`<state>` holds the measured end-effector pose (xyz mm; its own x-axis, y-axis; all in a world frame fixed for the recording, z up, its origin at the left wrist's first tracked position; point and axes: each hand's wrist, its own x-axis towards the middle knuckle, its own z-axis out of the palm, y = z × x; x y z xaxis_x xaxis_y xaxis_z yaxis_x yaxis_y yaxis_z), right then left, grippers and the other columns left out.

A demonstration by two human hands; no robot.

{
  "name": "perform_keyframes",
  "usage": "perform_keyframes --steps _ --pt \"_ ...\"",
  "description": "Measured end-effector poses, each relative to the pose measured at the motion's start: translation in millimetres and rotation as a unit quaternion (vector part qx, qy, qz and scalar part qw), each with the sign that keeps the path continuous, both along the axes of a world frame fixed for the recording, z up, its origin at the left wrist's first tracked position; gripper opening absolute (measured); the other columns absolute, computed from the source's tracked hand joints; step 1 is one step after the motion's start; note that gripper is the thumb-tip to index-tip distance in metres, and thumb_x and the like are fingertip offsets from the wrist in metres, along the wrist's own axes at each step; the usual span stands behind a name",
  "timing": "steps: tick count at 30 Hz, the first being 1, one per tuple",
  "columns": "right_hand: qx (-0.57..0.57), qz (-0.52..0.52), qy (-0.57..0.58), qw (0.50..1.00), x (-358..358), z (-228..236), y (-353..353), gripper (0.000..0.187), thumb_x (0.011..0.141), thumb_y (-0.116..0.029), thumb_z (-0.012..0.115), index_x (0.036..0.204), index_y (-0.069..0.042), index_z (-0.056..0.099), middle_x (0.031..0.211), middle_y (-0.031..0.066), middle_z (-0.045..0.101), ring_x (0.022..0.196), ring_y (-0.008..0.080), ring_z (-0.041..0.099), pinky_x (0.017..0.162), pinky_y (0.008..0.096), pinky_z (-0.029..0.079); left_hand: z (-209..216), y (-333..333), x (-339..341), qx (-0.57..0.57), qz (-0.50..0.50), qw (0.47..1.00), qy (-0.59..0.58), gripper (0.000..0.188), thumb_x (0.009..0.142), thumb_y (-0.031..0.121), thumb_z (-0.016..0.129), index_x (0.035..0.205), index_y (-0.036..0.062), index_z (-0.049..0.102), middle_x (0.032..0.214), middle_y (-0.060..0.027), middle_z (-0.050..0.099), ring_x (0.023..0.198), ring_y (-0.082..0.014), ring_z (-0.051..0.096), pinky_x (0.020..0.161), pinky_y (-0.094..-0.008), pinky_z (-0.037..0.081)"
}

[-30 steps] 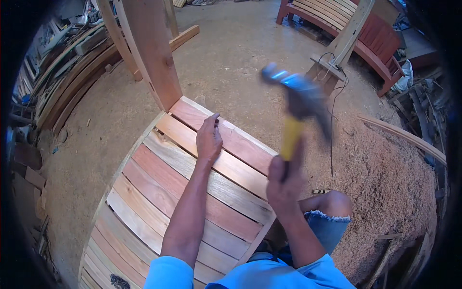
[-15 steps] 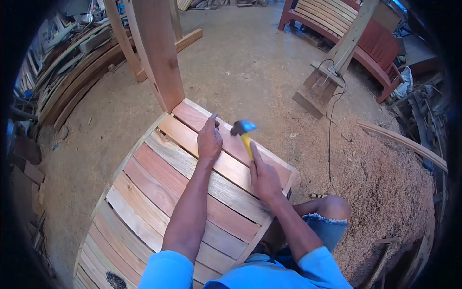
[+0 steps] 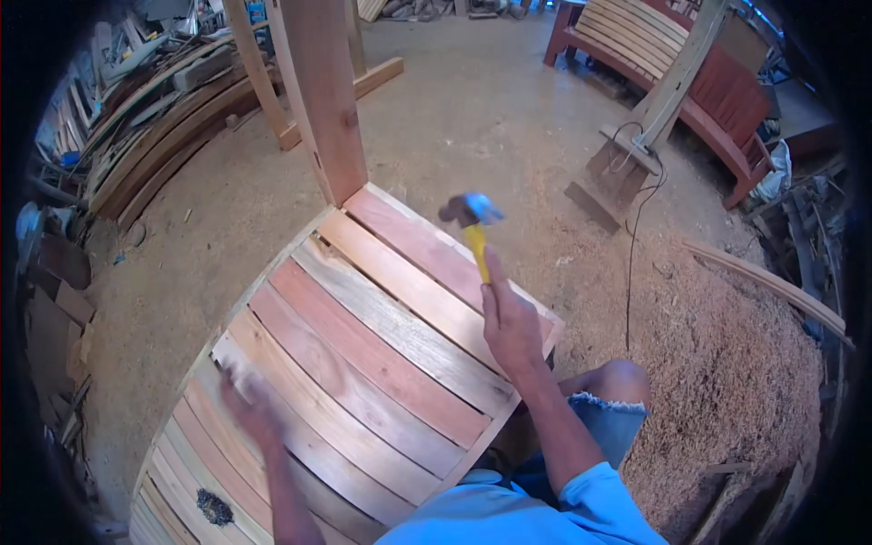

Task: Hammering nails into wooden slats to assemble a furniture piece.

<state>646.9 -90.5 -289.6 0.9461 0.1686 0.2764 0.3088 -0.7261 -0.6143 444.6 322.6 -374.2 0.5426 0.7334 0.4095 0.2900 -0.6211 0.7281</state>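
A hammer (image 3: 475, 238) with a yellow handle and a metal claw head is gripped in my right hand (image 3: 514, 329). Its head is raised above the far edge of the slatted wooden panel (image 3: 363, 313). The panel's slats run side by side in pale and reddish wood, with narrow gaps between some. My left hand (image 3: 252, 406), smeared by motion, is over the slats on the panel's left side; what its fingers do cannot be made out. Nearer me on the same slats lies a small dark heap that looks like nails (image 3: 215, 509).
A thick wooden post (image 3: 318, 100) rises at the panel's far left corner. Stacked boards (image 3: 168, 127) lie at left. A slatted red bench (image 3: 708, 118) stands at far right, behind a post with a cable (image 3: 630, 272). Wood shavings (image 3: 690, 363) cover the floor at right.
My left hand has left the panel's far slat and swung back to the left, toward the dark heap. My right hand still holds the hammer, now slightly farther right and raised.
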Motion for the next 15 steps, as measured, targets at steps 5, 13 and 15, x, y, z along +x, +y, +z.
perform_keyframes --steps 5,13,15 --pt "-0.128 -0.016 0.091 0.988 9.9 -34.4 -15.2 0.066 0.114 -0.02 0.059 0.176 -0.02 0.036 0.08 0.0239 0.069 0.07 0.044 0.068 0.068 0.0569 0.054 10.8 71.6 -201.1 0.11 0.385 0.883 0.244 0.054 0.114 0.041 0.061 0.157 0.0082 0.062 0.157 -0.0242 0.058 0.139 -0.0454 0.06 0.115 -0.0582 0.049" --pt "-0.163 0.009 0.062 0.985 4.1 -76.1 2.5 0.045 0.118 -0.028 0.048 0.161 -0.016 0.056 0.087 0.0266 0.07 0.078 0.0451 0.068 0.071 0.0597 0.051 -12.5 89.5 -357.2 0.22 0.283 0.899 0.25 0.043 0.109 0.024 0.062 0.137 -0.0058 0.071 0.139 -0.0276 0.067 0.13 -0.0437 0.061 0.117 -0.0564 0.045" --pt "-0.118 0.023 0.02 0.993 18.1 -83.2 -19.5 0.047 0.12 -0.029 0.044 0.162 -0.012 0.055 0.091 0.0257 0.069 0.075 0.0367 0.063 0.074 0.0534 0.051 -12.2 73.3 -317.2 0.107 0.299 0.94 0.123 0.039 0.102 0.01 0.066 0.138 -0.0044 0.067 0.129 -0.0238 0.069 0.13 -0.04 0.061 0.114 -0.0529 0.048"
